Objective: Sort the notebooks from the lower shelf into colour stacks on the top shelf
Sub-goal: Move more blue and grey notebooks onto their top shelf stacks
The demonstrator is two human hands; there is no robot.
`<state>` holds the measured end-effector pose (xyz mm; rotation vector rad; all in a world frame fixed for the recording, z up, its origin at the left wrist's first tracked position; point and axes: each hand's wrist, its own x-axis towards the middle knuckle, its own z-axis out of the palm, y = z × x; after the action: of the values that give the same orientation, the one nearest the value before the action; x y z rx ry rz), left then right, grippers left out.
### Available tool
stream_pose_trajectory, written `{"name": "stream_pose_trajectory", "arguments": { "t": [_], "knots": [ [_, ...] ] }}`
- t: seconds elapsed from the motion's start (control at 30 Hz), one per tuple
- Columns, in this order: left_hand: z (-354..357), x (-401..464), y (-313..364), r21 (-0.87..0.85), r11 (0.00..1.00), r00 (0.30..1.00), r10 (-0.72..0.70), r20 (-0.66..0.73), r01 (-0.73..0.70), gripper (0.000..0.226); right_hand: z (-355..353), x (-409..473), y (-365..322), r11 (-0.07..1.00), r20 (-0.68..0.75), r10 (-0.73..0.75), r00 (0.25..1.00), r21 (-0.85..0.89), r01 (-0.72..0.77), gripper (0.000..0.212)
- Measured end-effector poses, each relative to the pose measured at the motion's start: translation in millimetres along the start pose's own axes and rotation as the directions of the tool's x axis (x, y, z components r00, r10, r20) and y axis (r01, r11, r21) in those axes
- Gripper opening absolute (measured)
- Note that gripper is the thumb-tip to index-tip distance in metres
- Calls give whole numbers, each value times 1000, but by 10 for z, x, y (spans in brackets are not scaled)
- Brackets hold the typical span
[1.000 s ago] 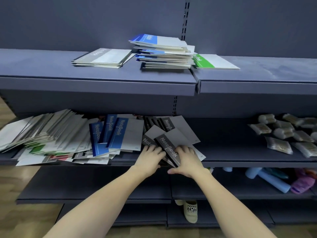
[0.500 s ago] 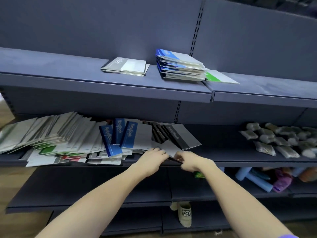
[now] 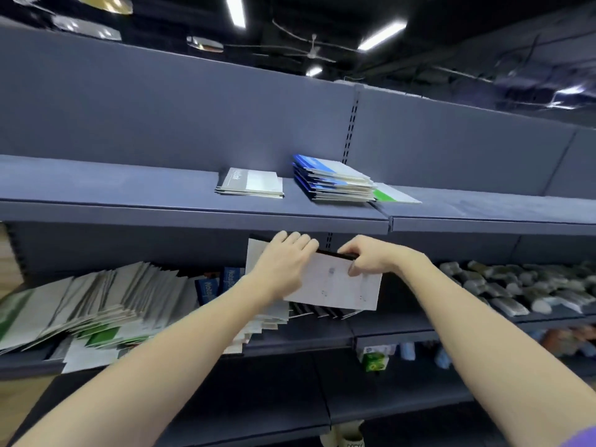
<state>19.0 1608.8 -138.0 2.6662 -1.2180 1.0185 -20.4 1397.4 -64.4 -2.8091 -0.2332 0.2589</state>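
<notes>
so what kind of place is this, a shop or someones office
Most likely a shop: long slotted-upright display shelving, small packaged goods laid out on a shelf at the right, and strip lights on a dark open ceiling.

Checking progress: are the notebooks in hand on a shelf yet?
No. Both hands, left hand and right hand, hold the notebooks in mid-air.

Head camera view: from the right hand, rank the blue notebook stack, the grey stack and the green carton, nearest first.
From the right hand:
1. Blue notebook stack, top shelf, just above.
2. Grey stack, top shelf, up-left.
3. Green carton, bottom shelf, below.
The last two are close.
</notes>
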Motion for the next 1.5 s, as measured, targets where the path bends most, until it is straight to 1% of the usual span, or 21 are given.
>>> {"name": "stream_pose_trajectory", "arguments": {
  "t": [0.1, 0.2, 0.27, 0.3, 0.37, 0.4, 0.47, 0.6, 0.7, 0.77, 0.83, 0.9, 0.97, 1.03, 1.1, 1.17, 1.2, 1.27, 1.33, 1.43, 1.5],
  "knots": [
    [-305, 59, -149, 28, 996, 988, 87, -131, -84, 32, -323, -129, -165, 999, -61, -45, 997, -2, 45, 12],
    [-634, 122, -246, 99, 990, 968, 118, -224, -97, 40, -598, -238, -288, 997, -161, -55, 985, 52, 64, 31],
    [-883, 209, -346, 153, 986, 962, 111, -249, -74, 41, -747, -261, -350, 992, -237, -60, 970, 95, 85, 33],
    [-1010, 252, -405, 179, 983, 962, 95, -255, -49, 40, -812, -258, -392, 987, -271, -69, 960, 121, 105, 28],
    [-1217, 327, -530, 221, 975, 966, 49, -253, 8, 34, -917, -246, -499, 974, -342, -91, 935, 166, 156, 11],
    [-1304, 360, -589, 229, 973, 969, 24, -246, 34, 34, -964, -246, -562, 963, -376, -111, 920, 189, 193, 10],
    [-1435, 419, -705, 231, 970, 970, -24, -240, 81, 38, -1036, -226, -671, 934, -438, -135, 889, 243, 262, 19],
    [-1601, 555, -950, 290, 947, 965, -61, -255, 136, 50, -1113, -77, -879, 903, -602, -142, 786, 246, 351, 23],
    [-1666, 578, -1104, 326, 932, 969, -81, -234, 157, 53, -1071, 132, -1049, 930, -734, -136, 665, 137, 342, 26],
    [-1658, 546, -1213, 364, 908, 968, -139, -207, 209, 53, -966, 286, -1186, 950, -791, -145, 595, 57, 308, 32],
    [-1592, 460, -1312, 395, 873, 958, -252, -137, 287, 48, -835, 446, -1345, 960, -801, -180, 571, -16, 280, 38],
    [-1458, 320, -1424, 403, 848, 934, -353, -53, 343, 39, -705, 612, -1513, 966, -758, -252, 601, -161, 202, 40],
    [-1319, 143, -1569, 412, 829, 907, -420, 14, 378, 37, -578, 728, -1713, 929, -666, -314, 676, -363, 74, 36],
    [-1228, -19, -1739, 437, 799, 875, -482, 52, 414, 36, -447, 822, -1911, 860, -574, -326, 751, -509, -16, 28],
    [-1154, -139, -1910, 445, 767, 833, -548, 81, 462, 28, -344, 936, -2023, 818, -513, -296, 806, -571, -62, 24],
    [-1066, -205, -2062, 398, 741, 776, -622, 105, 540, 21, -290, 1107, -2067, 840, -480, -241, 843, -538, -67, 15],
    [-1022, -213, -2124, 352, 733, 747, -653, 125, 582, 22, -275, 1199, -2070, 863, -469, -216, 856, -501, -57, 11],
    [-939, -188, -2225, 271, 729, 716, -678, 167, 628, 29, -318, 1360, -2060, 906, -447, -182, 876, -421, -26, 30],
    [-869, -137, -2304, 227, 732, 715, -679, 165, 643, 28, -396, 1507, -1981, 954, -390, -139, 910, -300, 17, 40],
    [-786, -57, -2377, 210, 726, 715, -685, 140, 655, 23, -405, 1708, -1729, 973, -291, -178, 940, -194, 124, 38],
    [-729, 4, -2399, 216, 729, 723, -680, 120, 649, 23, -323, 1786, -1562, 975, -340, -218, 915, -113, 190, 36]
  ]
}}
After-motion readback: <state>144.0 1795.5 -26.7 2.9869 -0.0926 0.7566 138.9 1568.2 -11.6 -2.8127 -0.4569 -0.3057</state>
